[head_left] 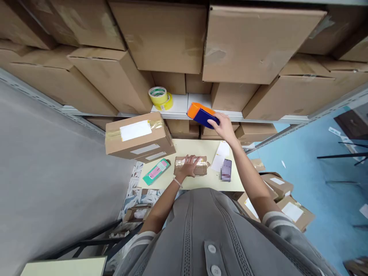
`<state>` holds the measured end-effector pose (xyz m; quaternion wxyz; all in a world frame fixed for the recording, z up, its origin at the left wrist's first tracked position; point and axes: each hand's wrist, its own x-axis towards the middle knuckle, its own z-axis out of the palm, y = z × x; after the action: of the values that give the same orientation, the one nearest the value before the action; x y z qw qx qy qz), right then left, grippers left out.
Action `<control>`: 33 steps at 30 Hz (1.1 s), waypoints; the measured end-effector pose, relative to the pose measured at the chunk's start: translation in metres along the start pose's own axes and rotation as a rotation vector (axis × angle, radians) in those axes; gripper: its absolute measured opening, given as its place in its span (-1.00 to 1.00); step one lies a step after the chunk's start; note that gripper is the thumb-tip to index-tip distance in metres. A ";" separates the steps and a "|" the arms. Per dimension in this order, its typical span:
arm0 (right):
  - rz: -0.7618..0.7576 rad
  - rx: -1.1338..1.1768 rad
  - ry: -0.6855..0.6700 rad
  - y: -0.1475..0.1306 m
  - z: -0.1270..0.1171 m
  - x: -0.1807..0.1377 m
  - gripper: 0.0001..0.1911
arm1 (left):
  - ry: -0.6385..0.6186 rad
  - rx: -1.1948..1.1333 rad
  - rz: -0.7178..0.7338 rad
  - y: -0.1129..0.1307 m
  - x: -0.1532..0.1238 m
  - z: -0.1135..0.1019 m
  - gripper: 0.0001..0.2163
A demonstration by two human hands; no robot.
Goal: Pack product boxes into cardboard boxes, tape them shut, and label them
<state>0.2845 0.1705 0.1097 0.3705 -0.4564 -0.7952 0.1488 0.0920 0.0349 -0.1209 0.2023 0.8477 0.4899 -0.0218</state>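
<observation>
My left hand (189, 167) lies with spread fingers on a small cardboard box (202, 168) bound with clear tape, on the pale yellow table (184, 147). Raised at the shelf edge, my right hand (224, 126) grips an orange and dark blue tape dispenser (203, 115) by its blue end. Beside the small box are a green and pink carton (156, 171) on the left, and white label sheets (220, 156) and a phone (226, 170) on the right.
Two yellow tape rolls (160, 98) rest on the shelf (179, 104), among large cardboard boxes (258, 42). Labelled parcels (138, 134) are stacked at the table's left. More parcels (293, 211) lie to the lower right, on the blue floor (310, 165) side. A grey wall (57, 161) stands left.
</observation>
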 end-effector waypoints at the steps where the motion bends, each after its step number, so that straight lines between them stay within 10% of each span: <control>1: -0.035 -0.075 0.005 -0.003 0.014 0.020 -0.52 | 0.012 -0.009 -0.007 0.001 -0.001 0.000 0.17; 7: -0.056 -0.346 -0.066 0.006 0.077 0.087 -0.62 | 0.053 -0.078 -0.045 0.003 -0.009 0.004 0.10; 14: -0.047 -0.318 0.013 -0.001 0.078 0.084 -0.60 | 0.096 -0.044 -0.069 0.001 -0.008 0.008 0.13; 19: 0.102 -0.050 0.228 0.015 0.074 -0.004 -0.51 | 0.120 -0.043 -0.145 -0.001 -0.018 0.001 0.08; 23: 0.775 0.144 0.081 0.038 0.093 -0.131 -0.47 | 0.388 -0.308 -0.541 -0.017 -0.049 -0.001 -0.18; 26: 0.953 0.198 -0.071 0.041 0.110 -0.203 -0.55 | 0.524 -0.688 -0.820 -0.032 -0.068 0.002 -0.22; 33: 0.942 0.323 -0.198 0.035 0.139 -0.219 -0.57 | 0.554 -1.001 -0.862 -0.027 -0.063 0.006 -0.57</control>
<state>0.2723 0.0205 -0.1044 0.2519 -0.6861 -0.5011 0.4634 0.0375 -0.0074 -0.1201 0.4084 0.3584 0.7659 0.3437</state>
